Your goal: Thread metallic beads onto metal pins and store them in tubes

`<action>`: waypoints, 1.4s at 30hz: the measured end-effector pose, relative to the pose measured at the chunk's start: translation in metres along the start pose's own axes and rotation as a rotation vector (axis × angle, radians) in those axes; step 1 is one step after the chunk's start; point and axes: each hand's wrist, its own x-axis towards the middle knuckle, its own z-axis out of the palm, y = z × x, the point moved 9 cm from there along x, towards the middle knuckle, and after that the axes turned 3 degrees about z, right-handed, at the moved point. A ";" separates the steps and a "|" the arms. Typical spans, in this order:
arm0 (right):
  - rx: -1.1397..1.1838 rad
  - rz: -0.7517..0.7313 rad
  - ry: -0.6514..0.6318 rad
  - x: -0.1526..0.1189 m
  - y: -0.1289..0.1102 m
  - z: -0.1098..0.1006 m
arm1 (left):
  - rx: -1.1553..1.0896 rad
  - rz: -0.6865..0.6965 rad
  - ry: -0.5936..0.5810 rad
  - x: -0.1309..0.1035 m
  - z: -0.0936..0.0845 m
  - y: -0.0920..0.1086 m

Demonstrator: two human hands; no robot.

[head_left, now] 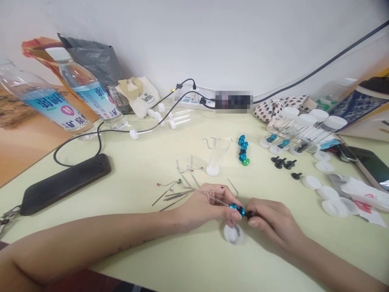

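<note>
My left hand is closed round a blue and black metal piece with thin bent wires running back from it over the fingers. At the piece's right end is a black knob, pinched by the thumb and fingers of my right hand. Just below the left fingertips lies a small white round cap with something small and dark in it. Left of my left hand, bent metal wires are scattered, some with coloured ends. Ahead stands a clear tube with wires across its top.
Blue, black and green pieces form a row behind my hands. Black knobs, white lids and filled tubes are at the right. A black power bank and water bottles sit left; a cable crosses the back.
</note>
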 end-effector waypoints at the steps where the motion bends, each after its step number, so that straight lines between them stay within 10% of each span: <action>1: -0.004 0.005 -0.002 0.000 0.000 0.000 | -0.002 -0.001 0.000 0.000 0.000 0.000; 42: 0.002 -0.009 0.125 -0.001 -0.004 -0.005 | -0.010 0.040 0.007 0.000 0.000 0.004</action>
